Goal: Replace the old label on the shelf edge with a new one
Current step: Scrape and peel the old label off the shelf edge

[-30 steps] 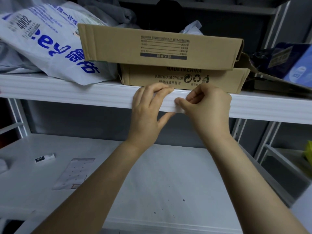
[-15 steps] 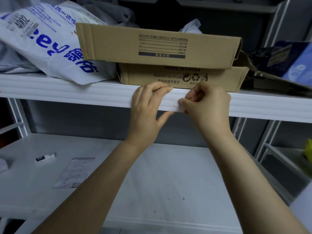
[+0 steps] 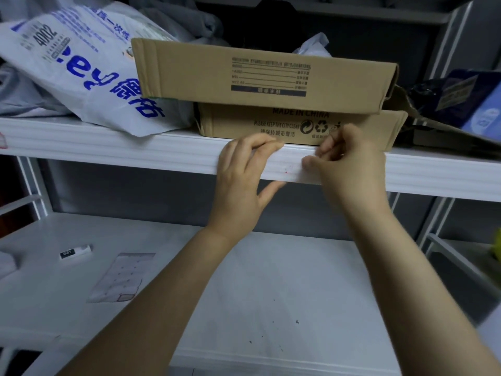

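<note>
Nearest, a white lower shelf board [image 3: 271,294] carries a pale backing sheet with rows of small dots [image 3: 119,278] and, left of it, a small white tag with a black end [image 3: 75,251], the two lying apart. Both bare forearms reach up over this board to the white ribbed shelf edge [image 3: 135,153] above. The left hand [image 3: 241,180] grips that edge, fingers curled over its top lip and thumb spread beneath. Just beside it, the right hand [image 3: 352,169] pinches the edge, thumb tip on the front face and fingers bent at the top. Faint red specks mark the short stretch between them; a label cannot be told apart from the white metal there. Behind the hands stands a flat brown cardboard box [image 3: 244,126] with a wider brown cardboard box [image 3: 189,71] stacked on it, a white plastic bag with blue print [image 3: 81,71] to the left, and a dark blue package [image 3: 466,104] to the right.
</note>
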